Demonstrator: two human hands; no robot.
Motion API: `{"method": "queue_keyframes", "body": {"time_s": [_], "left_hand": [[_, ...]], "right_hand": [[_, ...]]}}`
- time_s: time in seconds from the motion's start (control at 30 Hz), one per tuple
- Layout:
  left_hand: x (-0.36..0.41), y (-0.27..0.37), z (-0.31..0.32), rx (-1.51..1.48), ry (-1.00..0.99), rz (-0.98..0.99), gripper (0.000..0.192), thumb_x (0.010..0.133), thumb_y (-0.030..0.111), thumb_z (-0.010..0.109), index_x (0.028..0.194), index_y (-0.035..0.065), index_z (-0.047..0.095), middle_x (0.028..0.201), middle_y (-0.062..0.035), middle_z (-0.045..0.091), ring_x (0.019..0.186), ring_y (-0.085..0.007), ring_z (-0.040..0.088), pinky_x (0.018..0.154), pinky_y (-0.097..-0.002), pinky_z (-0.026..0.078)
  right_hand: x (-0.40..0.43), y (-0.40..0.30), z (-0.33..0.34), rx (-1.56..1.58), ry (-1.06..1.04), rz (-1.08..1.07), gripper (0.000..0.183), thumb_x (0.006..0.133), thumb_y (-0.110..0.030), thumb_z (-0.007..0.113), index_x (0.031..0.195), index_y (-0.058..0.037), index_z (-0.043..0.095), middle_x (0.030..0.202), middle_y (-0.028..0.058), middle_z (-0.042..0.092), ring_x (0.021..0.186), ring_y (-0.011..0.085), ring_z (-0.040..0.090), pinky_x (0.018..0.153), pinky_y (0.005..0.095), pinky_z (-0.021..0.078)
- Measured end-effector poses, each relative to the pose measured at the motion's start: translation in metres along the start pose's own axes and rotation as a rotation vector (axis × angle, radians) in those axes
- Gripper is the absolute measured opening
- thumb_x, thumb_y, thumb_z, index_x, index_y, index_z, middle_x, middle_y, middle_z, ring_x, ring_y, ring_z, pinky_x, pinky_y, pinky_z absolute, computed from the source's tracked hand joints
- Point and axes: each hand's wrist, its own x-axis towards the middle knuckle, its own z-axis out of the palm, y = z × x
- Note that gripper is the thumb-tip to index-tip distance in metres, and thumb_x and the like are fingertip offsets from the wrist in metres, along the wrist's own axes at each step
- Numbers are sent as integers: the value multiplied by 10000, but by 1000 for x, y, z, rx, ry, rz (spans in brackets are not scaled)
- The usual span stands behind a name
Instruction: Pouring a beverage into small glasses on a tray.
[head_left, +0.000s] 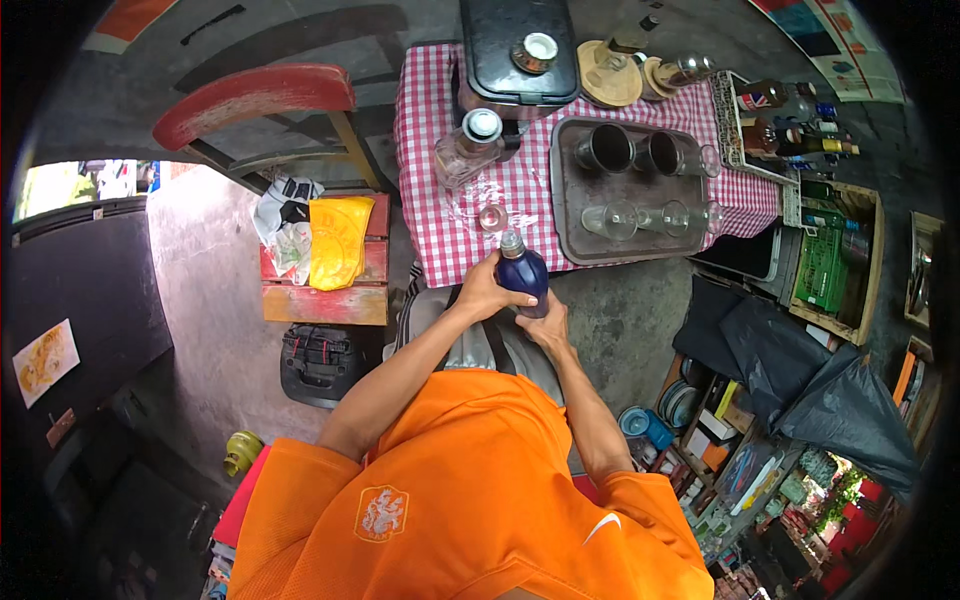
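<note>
Both my hands are wrapped around a dark blue bottle (523, 271) with a silvery cap, held upright at the table's near edge. My left hand (486, 291) grips its left side, thumb across the front. Lower on the right side, my right hand (549, 324) closes around the base. Just beyond the bottle a small clear glass (493, 218) stands on the red-and-white checked tablecloth (424, 180). Behind that glass is a clear glass bottle (466, 154) with a pale stopper. A brown tray (637, 187) to the right carries several clear and dark glasses.
A black lidded box (517, 45) stands at the back of the table. Bottles fill a white wire basket (757, 142) at right. On the left, a red wooden chair (326, 300) bears a yellow bag (339, 241). A black case (330, 367) sits on the floor.
</note>
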Motion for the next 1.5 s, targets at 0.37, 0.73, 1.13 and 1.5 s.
{"method": "queue_keyframes", "body": {"time_s": [0.37,0.73,1.13,1.5], "left_hand": [[26,-27,-11,10,-65,-108,776,591,144,896,1250,12,509,1113,-116,648,1042,-201,628,938,-336,492],[29,-27,-15,13,-107,-143,742,601,127,892,1236,12,526,1123,-110,652,1044,-190,627,955,-334,485],[31,-30,-16,-36,-109,-127,686,607,110,886,1197,4,553,1078,-95,665,980,-167,644,907,-320,510],[31,-30,-17,-39,-106,-120,650,614,114,885,1175,13,575,1067,-91,673,977,-166,646,911,-321,506]], "right_hand": [[8,7,18,26,-33,161,518,602,-174,761,1082,-41,618,916,147,694,873,263,675,813,370,510],[2,-9,8,-77,-104,257,561,622,-95,732,1157,-10,584,998,122,676,915,209,652,845,332,502],[-2,-13,6,-128,-87,265,575,615,-96,745,1164,-12,598,969,120,688,878,205,661,828,326,509],[-2,-14,5,-136,-94,279,550,617,-94,744,1140,0,602,937,110,691,835,193,666,791,320,522]]}}
